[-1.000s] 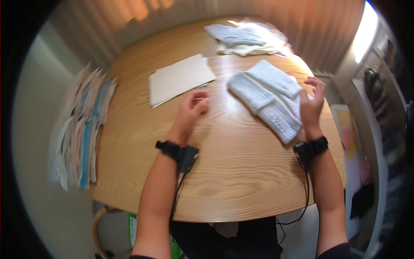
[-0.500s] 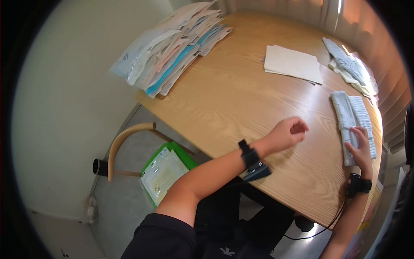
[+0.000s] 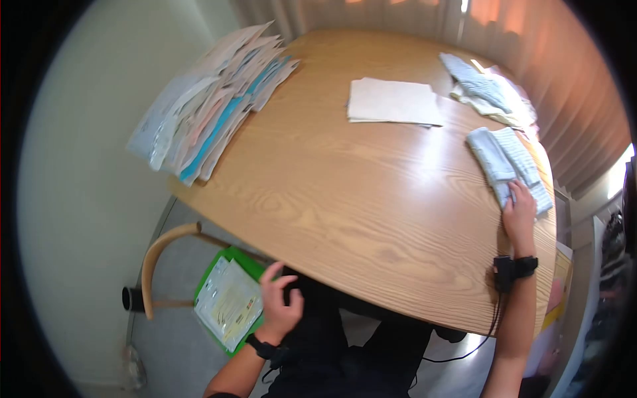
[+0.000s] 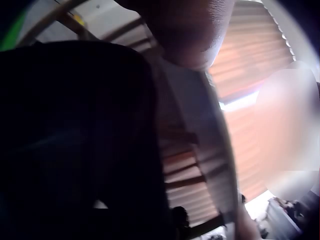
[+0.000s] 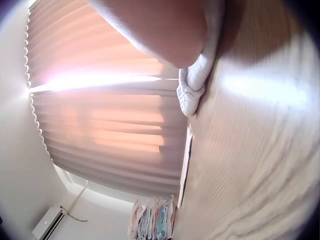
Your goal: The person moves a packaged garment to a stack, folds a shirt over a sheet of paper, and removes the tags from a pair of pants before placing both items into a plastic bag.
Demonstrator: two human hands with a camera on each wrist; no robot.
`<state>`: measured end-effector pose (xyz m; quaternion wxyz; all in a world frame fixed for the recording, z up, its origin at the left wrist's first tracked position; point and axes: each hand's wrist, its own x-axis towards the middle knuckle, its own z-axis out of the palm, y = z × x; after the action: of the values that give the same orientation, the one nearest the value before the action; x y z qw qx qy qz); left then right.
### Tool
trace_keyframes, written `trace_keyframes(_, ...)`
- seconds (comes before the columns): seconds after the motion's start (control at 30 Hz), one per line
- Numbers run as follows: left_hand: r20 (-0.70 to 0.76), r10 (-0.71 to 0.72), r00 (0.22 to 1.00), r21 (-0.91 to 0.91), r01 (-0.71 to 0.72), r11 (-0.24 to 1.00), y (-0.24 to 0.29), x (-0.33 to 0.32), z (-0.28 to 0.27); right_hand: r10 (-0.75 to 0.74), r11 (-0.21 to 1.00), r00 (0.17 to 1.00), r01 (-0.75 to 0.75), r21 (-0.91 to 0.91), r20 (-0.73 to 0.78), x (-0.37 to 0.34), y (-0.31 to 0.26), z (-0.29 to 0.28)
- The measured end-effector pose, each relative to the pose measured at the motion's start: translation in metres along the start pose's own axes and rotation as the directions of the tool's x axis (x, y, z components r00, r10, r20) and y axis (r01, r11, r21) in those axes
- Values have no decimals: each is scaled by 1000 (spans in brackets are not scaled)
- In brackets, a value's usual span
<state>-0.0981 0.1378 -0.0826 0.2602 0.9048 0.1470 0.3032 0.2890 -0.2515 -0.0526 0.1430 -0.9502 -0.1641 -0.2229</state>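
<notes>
My right hand (image 3: 520,215) rests on the near end of a folded pale-blue knit garment (image 3: 494,156) at the table's right side. In the right wrist view, the folded knit (image 5: 192,90) shows as a thick soft roll beyond the hand. My left hand (image 3: 280,302) is held off the table's front edge with its fingers spread and bent a little, holding nothing. Beside it, packets in clear plastic (image 3: 229,305) lie on a green seat (image 3: 247,262). The left wrist view is mostly dark clothing, and the fingers are hidden there.
A stack of cream sheets (image 3: 395,101) lies toward the back of the wooden table (image 3: 332,192). Several filled plastic bags (image 3: 212,109) are stacked at its left end. More knitwear (image 3: 484,89) is heaped at the back right, near the curtain (image 3: 557,79). A wooden chair's curved back (image 3: 156,259) stands front left.
The view has turned left. My left hand has moved from over the table to beside the green seat. My right hand has come down onto the folded knit garment.
</notes>
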Motion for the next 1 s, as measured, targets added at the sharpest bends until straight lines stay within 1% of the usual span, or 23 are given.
trace_keyframes(0.03, -46, -80, 996, 53, 83, 995, -32, -12, 3, -14, 999, 999, 15, 34, -42, -1, -1, 2)
trace_keyframes(0.1, -93, -256, 962, 153, 268, 951, -106, -45, 9, 22, 999, 998, -20, 42, -57, -2, -19, -11)
trace_keyframes(0.17, -22, -455, 890, 281, 442, 852, -179, -94, 11, 50, 998, 995, -47, 36, -91, -2, -22, -9)
trace_keyframes(0.2, 21, -551, 834, 325, 516, 793, -216, -122, 14, 55, 998, 990, -57, -6, -130, -4, -22, -6)
trace_keyframes(0.23, 58, -641, 766, 375, 578, 725, -243, -147, 16, 87, 996, 988, -82, 47, -127, -3, -22, -7)
trace_keyframes(0.3, 139, -780, 610, 491, 642, 589, -266, -174, 16, 124, 991, 986, -118, 63, -107, -3, -26, -8)
trace_keyframes(0.37, 98, -799, 594, 567, 626, 535, -273, -182, 21, 136, 990, 982, -128, 63, -128, -5, -27, -8)
trace_keyframes(0.43, 139, -790, 597, 568, 606, 558, -269, -171, 18, 130, 990, 983, -123, 63, -132, -5, -25, -8)
trace_keyframes(0.5, 215, -789, 575, 453, 657, 602, -264, -164, 10, 124, 991, 985, -117, 60, -122, -6, -24, -6)
trace_keyframes(0.63, 205, -786, 583, 493, 632, 598, -264, -161, -8, 152, 987, 984, -147, 64, -94, -5, -26, -7)
trace_keyframes(0.7, 185, -772, 609, 476, 631, 612, -267, -163, -5, 145, 988, 984, -140, 60, -105, -5, -27, -6)
trace_keyframes(0.73, 158, -746, 647, 475, 612, 632, -262, -163, -5, 144, 989, 983, -140, 46, -114, -5, -26, -6)
trace_keyframes(0.77, 144, -756, 639, 477, 624, 619, -258, -161, -5, 131, 990, 986, -126, 56, -107, -4, -25, -7)
trace_keyframes(0.83, 150, -737, 659, 460, 613, 642, -250, -157, -11, 135, 991, 987, -132, 37, -86, -4, -25, -7)
trace_keyframes(0.9, 26, -781, 624, 550, 643, 532, -255, -155, -4, 109, 993, 992, -106, 51, -61, -2, -24, -11)
trace_keyframes(0.93, 46, -772, 634, 511, 649, 563, -255, -158, -6, 88, 995, 991, -83, 49, -104, -2, -20, -6)
trace_keyframes(0.97, 62, -719, 692, 492, 605, 626, -265, -167, -6, 88, 995, 992, -83, 58, -93, 0, -21, -8)
trace_keyframes(1.0, 65, -788, 613, 503, 662, 556, -242, -152, -7, 71, 997, 993, -67, 43, -100, 1, -15, -2)
